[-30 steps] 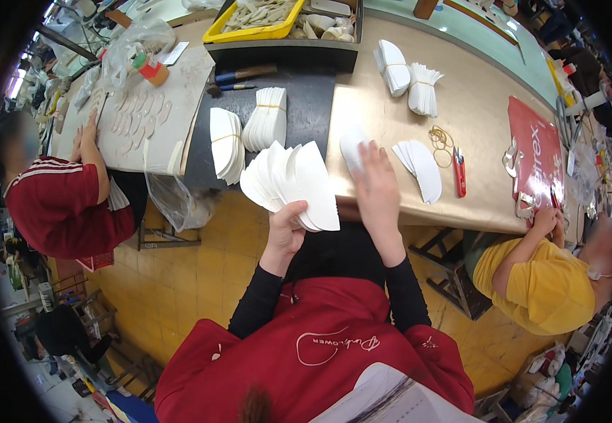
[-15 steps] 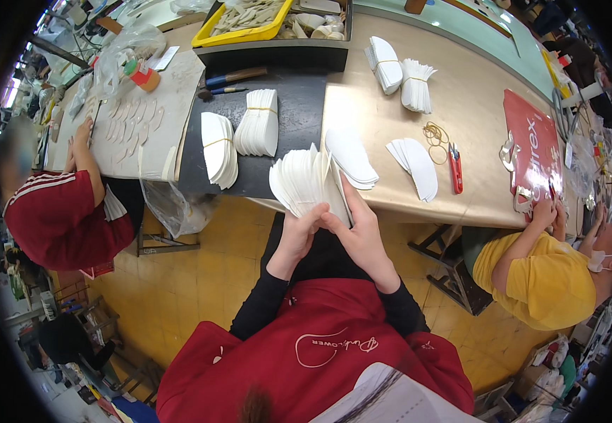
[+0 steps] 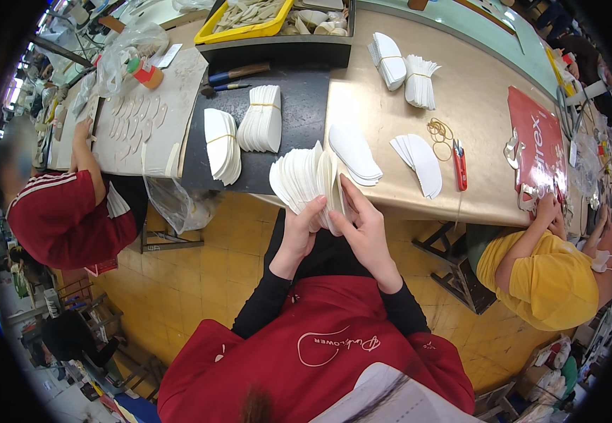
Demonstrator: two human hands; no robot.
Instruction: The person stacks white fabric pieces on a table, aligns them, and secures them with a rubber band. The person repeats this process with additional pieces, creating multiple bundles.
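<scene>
Between my hands, above the table's front edge, a thick fanned stack of white insole-shaped pieces (image 3: 299, 178) stands on edge. My left hand (image 3: 297, 236) is closed round its lower left side, thumb against the pieces. On the right end, my right hand (image 3: 368, 236) grips the stack with thumb and fingers; a few pieces there stand slightly apart. Just beyond lies a small pile of loose white insole-shaped pieces (image 3: 356, 156). Another fanned pile (image 3: 418, 166) is farther right, near some rubber bands (image 3: 440, 134) and red-handled thread snips (image 3: 460, 166).
Banded bundles (image 3: 259, 118) stand on a black mat (image 3: 299, 99); two more (image 3: 420, 83) are at the back right. A dark bin (image 3: 277, 53) with a yellow tray (image 3: 211, 35) sits behind. Co-workers in red (image 3: 73, 218) and yellow (image 3: 542, 278) sit on either side.
My right thumb has shifted down and to the right along the stack, and the pieces at its right end are spread differently. Both hands keep their grip.
</scene>
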